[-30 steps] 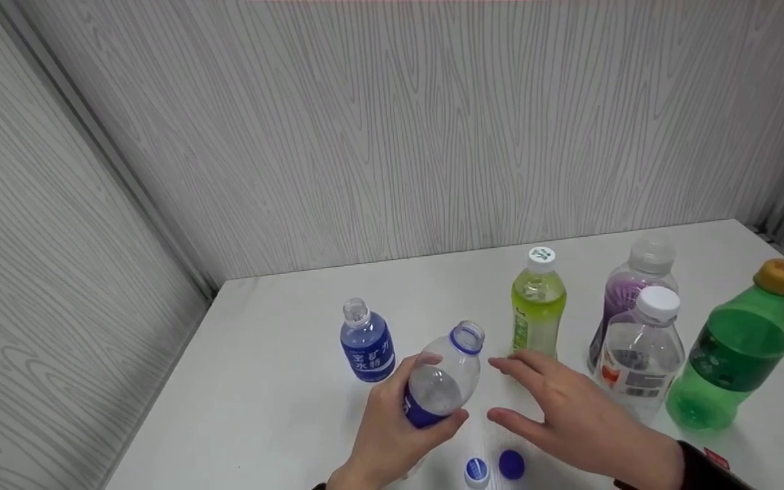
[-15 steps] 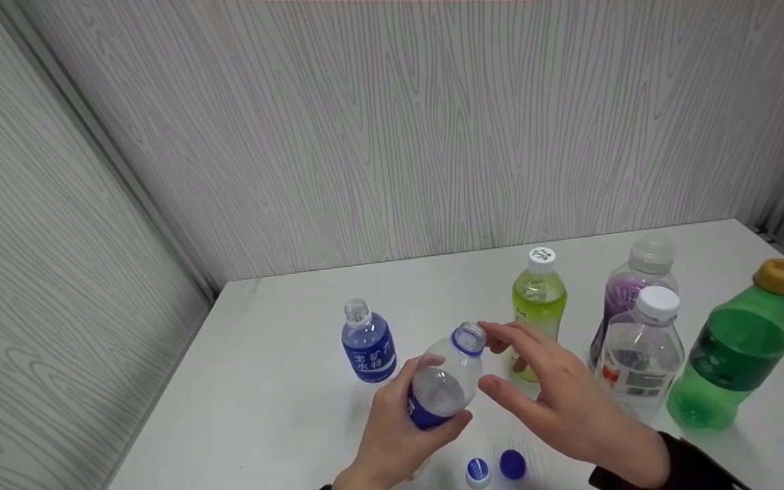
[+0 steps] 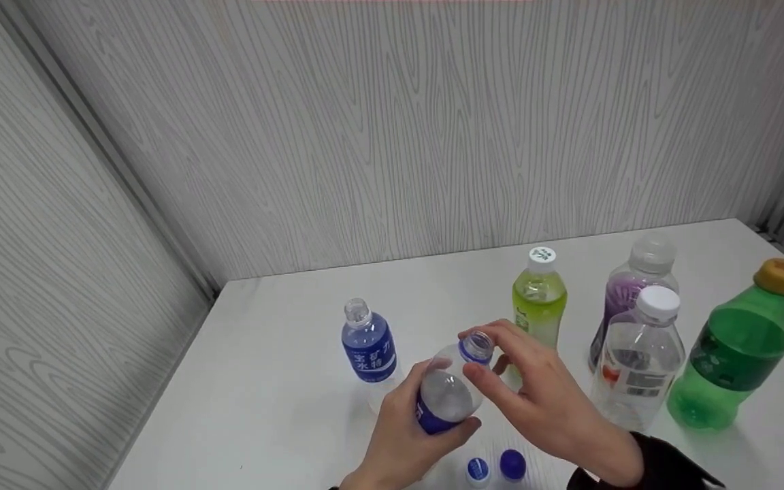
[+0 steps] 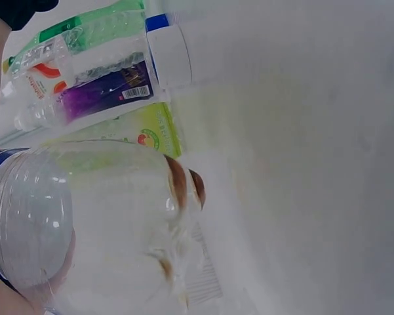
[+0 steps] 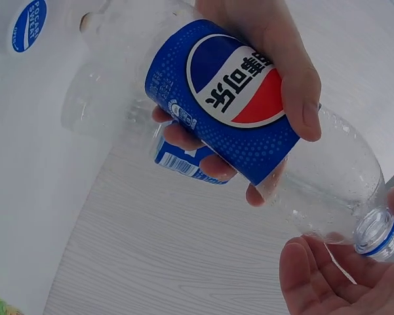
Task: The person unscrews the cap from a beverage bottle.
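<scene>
Grey wood-grain panel wall [image 3: 392,136] behind white tabletop [image 3: 283,340]. Left hand [image 3: 405,432]: fingers and thumb wrapped round blue-labelled clear plastic bottle [image 3: 446,395], tilted, uncapped. Right hand [image 3: 548,391]: fingers parted, bent either side of bottle's neck; whether gripping, cannot tell. Round blue-and-white cap [image 3: 478,471], round dark-blue cap [image 3: 513,464] on near side of fingers. White-capped yellow-green plastic bottle [image 3: 540,303] upright beyond right fingers.

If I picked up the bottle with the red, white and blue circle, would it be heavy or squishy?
The bottle would probably be light: no drink shows in its clear parts. Its thin-looking plastic might squish if squeezed. Stood up, it could tip, being tall and narrow.
</scene>
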`<act>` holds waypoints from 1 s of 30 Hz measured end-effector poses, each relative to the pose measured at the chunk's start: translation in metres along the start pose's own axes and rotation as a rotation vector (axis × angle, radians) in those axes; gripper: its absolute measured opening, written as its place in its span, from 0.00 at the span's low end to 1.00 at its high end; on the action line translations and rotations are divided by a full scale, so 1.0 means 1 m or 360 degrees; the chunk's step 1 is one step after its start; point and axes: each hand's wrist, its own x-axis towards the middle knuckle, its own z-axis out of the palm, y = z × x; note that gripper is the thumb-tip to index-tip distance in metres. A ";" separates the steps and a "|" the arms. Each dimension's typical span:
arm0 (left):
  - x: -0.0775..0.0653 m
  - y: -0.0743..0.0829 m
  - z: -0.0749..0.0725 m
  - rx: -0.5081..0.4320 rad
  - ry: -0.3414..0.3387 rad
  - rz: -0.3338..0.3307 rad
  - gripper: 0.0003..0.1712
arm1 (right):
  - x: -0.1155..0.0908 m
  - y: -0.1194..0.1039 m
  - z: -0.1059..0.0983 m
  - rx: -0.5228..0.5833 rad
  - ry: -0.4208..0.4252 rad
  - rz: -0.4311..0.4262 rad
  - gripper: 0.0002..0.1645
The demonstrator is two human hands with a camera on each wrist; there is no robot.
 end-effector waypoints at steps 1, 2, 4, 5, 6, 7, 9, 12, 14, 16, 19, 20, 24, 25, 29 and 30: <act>0.000 0.000 0.000 0.0004 -0.0001 0.0004 0.38 | 0.000 0.000 0.000 0.0004 0.0005 -0.0007 0.16; 0.000 0.000 0.001 0.0006 -0.0003 0.0008 0.39 | 0.000 0.000 0.000 0.0005 0.0011 -0.0021 0.16; -0.001 0.001 0.001 0.0002 -0.0013 -0.0003 0.41 | 0.001 -0.001 0.000 0.0004 0.0017 -0.0029 0.15; -0.001 0.001 0.001 0.0001 -0.0021 -0.0015 0.42 | 0.001 -0.001 0.000 0.0004 0.0017 -0.0029 0.15; -0.001 0.002 0.001 -0.0004 -0.0030 -0.0037 0.43 | 0.001 -0.001 -0.001 0.0003 0.0016 -0.0028 0.15; -0.001 0.003 0.001 -0.0007 -0.0032 -0.0047 0.45 | 0.002 -0.001 -0.001 0.0002 0.0017 -0.0024 0.15; 0.000 0.004 0.001 -0.0029 -0.0040 -0.0110 0.46 | 0.003 -0.002 -0.002 -0.0006 0.0029 -0.0010 0.15; 0.003 0.006 0.002 -0.0037 -0.0019 -0.0159 0.45 | 0.006 -0.002 -0.003 -0.0034 0.0056 -0.0011 0.15; 0.006 0.007 0.003 -0.0027 0.0021 -0.0150 0.44 | 0.009 -0.003 -0.004 -0.0066 0.0080 -0.0008 0.15; 0.009 0.007 0.004 0.0003 0.0083 -0.0104 0.43 | 0.013 -0.004 -0.005 -0.0108 0.0097 -0.0002 0.14; 0.015 0.006 0.007 0.0038 0.0184 -0.0024 0.41 | 0.019 -0.005 -0.005 -0.0168 0.0126 -0.0009 0.14; 0.018 0.006 0.008 0.0051 0.0214 -0.0002 0.41 | 0.021 -0.005 -0.006 -0.0185 0.0130 -0.0008 0.15; 0.028 0.005 0.013 0.0051 0.0293 0.0058 0.39 | 0.031 -0.002 -0.006 -0.0227 0.0146 0.0006 0.17; 0.031 0.005 0.014 0.0052 0.0309 0.0072 0.39 | 0.033 -0.002 -0.007 -0.0232 0.0144 0.0018 0.17; 0.042 0.004 0.016 0.0064 0.0360 0.0093 0.38 | 0.043 0.001 -0.007 -0.0256 0.0142 0.0045 0.19; 0.044 0.004 0.016 0.0070 0.0368 0.0092 0.38 | 0.045 0.002 -0.007 -0.0259 0.0141 0.0052 0.19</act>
